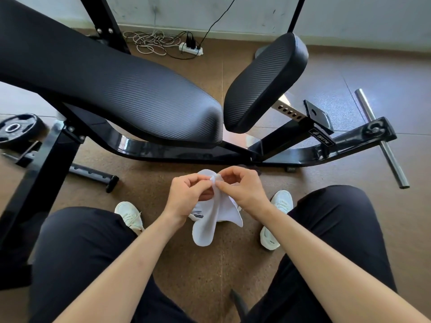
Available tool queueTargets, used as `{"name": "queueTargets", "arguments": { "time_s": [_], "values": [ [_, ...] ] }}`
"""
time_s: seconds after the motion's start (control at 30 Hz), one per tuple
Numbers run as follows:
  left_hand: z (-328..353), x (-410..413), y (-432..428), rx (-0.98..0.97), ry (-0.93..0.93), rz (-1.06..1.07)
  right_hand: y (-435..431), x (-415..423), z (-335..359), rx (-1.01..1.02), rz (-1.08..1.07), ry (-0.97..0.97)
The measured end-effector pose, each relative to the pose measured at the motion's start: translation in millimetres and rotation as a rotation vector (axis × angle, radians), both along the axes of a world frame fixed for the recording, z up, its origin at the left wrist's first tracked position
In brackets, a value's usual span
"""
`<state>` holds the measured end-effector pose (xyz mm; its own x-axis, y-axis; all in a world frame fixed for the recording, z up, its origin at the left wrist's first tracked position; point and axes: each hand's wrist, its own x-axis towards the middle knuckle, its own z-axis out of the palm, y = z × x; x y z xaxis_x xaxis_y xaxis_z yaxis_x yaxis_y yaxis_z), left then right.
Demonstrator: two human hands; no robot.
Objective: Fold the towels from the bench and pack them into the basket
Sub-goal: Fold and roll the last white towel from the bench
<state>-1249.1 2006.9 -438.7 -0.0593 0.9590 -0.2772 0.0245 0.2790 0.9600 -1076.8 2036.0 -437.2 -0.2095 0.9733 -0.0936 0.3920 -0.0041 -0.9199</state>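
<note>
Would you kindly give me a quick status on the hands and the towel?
Left hand and right hand both pinching white towel at its top. Towel hangs loose above the floor. Basket not in view.

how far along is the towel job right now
Done: the bench pads show no towels. In hand: the left hand and right hand pinch one white towel at its top, the rest hanging loose between the knees. Left: folding and packing it. No basket is in view, so what is already packed cannot be told.
</note>
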Motion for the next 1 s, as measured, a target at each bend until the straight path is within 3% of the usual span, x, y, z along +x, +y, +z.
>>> {"name": "queueTargets", "arguments": {
  "time_s": [0.2, 0.37, 0.43, 0.5, 0.6, 0.73, 0.87, 1.0],
  "values": [
    [-1.6, -3.4, 1.2, -0.013, -0.110, -0.102, 0.8, -0.4, 0.1, 0.171, 0.015, -0.125],
    [2.7, -8.5, 4.4, 0.028, -0.094, -0.183, 7.5, 7.7, 1.1, 0.150, 0.026, -0.110],
    [3.1, -13.4, 6.1, 0.114, 0.062, -0.140, 9.9, 11.9, 3.3, 0.125, 0.036, -0.097],
    [-1.7, -23.8, 8.9, 0.218, 0.341, -0.098, 13.2, 17.4, 5.6, 0.106, 0.069, -0.099],
    [-13.3, -35.2, 11.3, 0.253, 0.622, -0.207, 16.4, 26.0, 12.1, 0.058, 0.110, -0.095],
    [-26.7, -29.5, 7.5, 0.140, 0.800, -0.363, 14.6, 34.5, 20.4, -0.002, 0.120, -0.023],
    [-31.1, -24.2, 4.5, 0.194, 0.922, -0.335, 15.0, 40.4, 21.3, -0.039, 0.133, 0.008],
    [-24.7, -22.9, 3.6, 0.232, 0.921, -0.275, 18.5, 44.8, 18.9, -0.042, 0.086, -0.024]
  ]
}}
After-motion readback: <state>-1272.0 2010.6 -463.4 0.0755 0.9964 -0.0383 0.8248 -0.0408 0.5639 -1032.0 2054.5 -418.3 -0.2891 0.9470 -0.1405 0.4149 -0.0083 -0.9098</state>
